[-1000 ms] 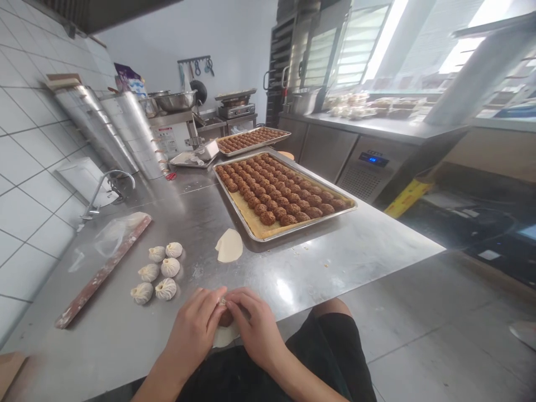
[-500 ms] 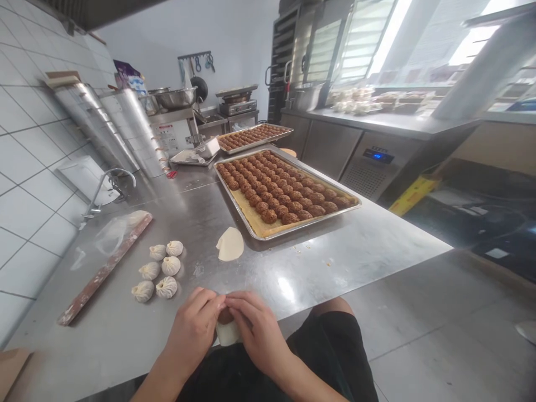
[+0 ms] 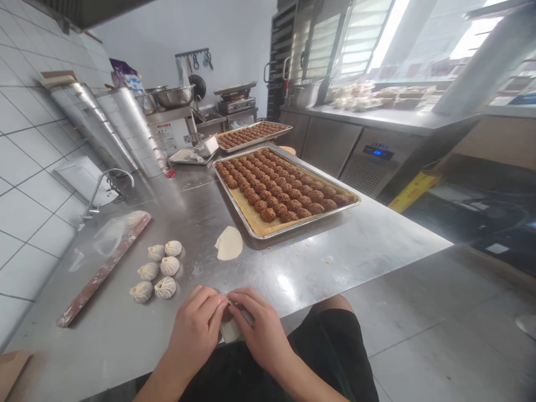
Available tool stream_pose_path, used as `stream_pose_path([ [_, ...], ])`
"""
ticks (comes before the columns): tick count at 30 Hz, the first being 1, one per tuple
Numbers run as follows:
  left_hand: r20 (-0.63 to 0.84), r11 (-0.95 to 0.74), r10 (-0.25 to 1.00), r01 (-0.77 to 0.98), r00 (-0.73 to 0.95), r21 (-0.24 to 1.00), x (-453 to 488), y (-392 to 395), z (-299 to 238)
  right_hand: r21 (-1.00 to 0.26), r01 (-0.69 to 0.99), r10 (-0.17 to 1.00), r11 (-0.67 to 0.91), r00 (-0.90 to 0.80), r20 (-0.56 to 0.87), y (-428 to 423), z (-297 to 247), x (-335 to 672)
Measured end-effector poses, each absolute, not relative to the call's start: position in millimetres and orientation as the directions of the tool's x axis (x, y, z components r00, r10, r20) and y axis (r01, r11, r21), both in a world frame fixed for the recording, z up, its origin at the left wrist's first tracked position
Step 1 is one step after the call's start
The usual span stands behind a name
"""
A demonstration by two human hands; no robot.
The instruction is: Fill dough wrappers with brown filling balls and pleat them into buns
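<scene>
Between my hands is a dough wrapper with a brown ball of filling partly showing in it. My left hand pinches the wrapper's far edge with thumb and fingertips. Close against it, my right hand pinches the same edge, fingers bent. The fingers cover part of the wrapper. Several pleated dumplings stand in two rows on the steel table, left of my hands. Just beyond my hands lie flat dough wrappers, seemingly overlapping. A metal tray holds rows of brown filling balls on yellowish paper.
A floured wooden strip lies at left beside a plastic bag. A second tray of balls and a small tray with a white box are farther back. Tall metal cylinders lean near the tiled wall. The steel table ends at right.
My fingertips have shifted slightly along the wrapper's edge, and both hands still pinch it. The view has moved a little; the dumplings, flat wrappers and trays stay in place.
</scene>
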State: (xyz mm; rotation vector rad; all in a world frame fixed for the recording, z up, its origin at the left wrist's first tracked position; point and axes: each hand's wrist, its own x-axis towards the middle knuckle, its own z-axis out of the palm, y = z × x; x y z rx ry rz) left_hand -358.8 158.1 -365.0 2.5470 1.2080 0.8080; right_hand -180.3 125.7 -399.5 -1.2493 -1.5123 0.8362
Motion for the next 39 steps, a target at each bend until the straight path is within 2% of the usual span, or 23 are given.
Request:
stream_pose_path([
  [2, 0.41, -0.619, 0.782, 0.665, 0.469, 0.419, -354.0, 155.6, -365.9, -0.94, 0.3, 0.983, 0.164, 0.033, 0.182, 126.5, -399.7, -179.4],
  [6, 0.512, -0.694, 0.693, 0.661, 0.507, 0.285, -349.0, 154.9, -372.2, -0.958, 0.255, 0.986, 0.128, 0.076, 0.151, 130.8, -392.8, -179.3],
  [8, 0.517, -0.718, 0.665, 0.652, 0.539, 0.243, -349.9, 156.4, -374.1, -0.964, 0.238, 0.984, 0.12, 0.102, 0.147, 132.3, -389.6, -180.4],
  [11, 0.458, -0.721, 0.674, 0.652, 0.58, 0.236, -353.7, 159.0, -372.7, -0.963, 0.236, 0.981, 0.134, 0.107, 0.163, 131.0, -389.7, -182.4],
  [13, 0.417, -0.731, 0.67, 0.643, 0.615, 0.228, -356.0, 160.2, -370.6, -0.945, 0.255, 0.973, 0.204, 0.052, 0.224, 128.0, -393.4, -182.5],
  [16, 0.436, -0.743, 0.657, 0.626, 0.615, 0.237, -356.2, 160.5, -369.3, -0.908, 0.297, 0.951, 0.295, -0.005, 0.308, 124.8, -399.6, -179.9],
  [22, 0.454, -0.73, 0.668, 0.636, 0.589, 0.248, -350.9, 157.6, -369.5, -0.958, 0.254, 0.975, 0.133, 0.14, 0.172, 129.7, -393.1, -178.7],
  [24, 0.432, -0.738, 0.662, 0.631, 0.612, 0.237, -352.3, 157.8, -368.5, -0.955, 0.243, 0.974, 0.171, 0.101, 0.2, 127.7, -392.6, -179.5],
  [28, 0.445, -0.75, 0.646, 0.622, 0.619, 0.223, -355.4, 158.0, -368.0, -0.892, 0.31, 0.939, 0.329, -0.008, 0.344, 120.7, -402.4, -177.7],
  [30, 0.467, -0.744, 0.648, 0.631, 0.602, 0.22, -354.3, 157.4, -368.8, -0.897, 0.329, 0.944, 0.297, 0.039, 0.327, 121.8, -404.6, -176.5],
  [34, 0.473, -0.731, 0.657, 0.648, 0.587, 0.212, -350.9, 156.9, -369.2, -0.96, 0.244, 0.973, 0.14, 0.144, 0.179, 129.4, -395.1, -178.1],
  [36, 0.445, -0.734, 0.66, 0.645, 0.606, 0.211, -351.7, 157.4, -368.4, -0.962, 0.228, 0.975, 0.149, 0.126, 0.181, 129.2, -391.9, -179.6],
  [39, 0.427, -0.755, 0.64, 0.626, 0.639, 0.195, -354.6, 158.2, -367.8, -0.925, 0.273, 0.957, 0.265, 0.045, 0.287, 123.6, -396.9, -178.8],
])
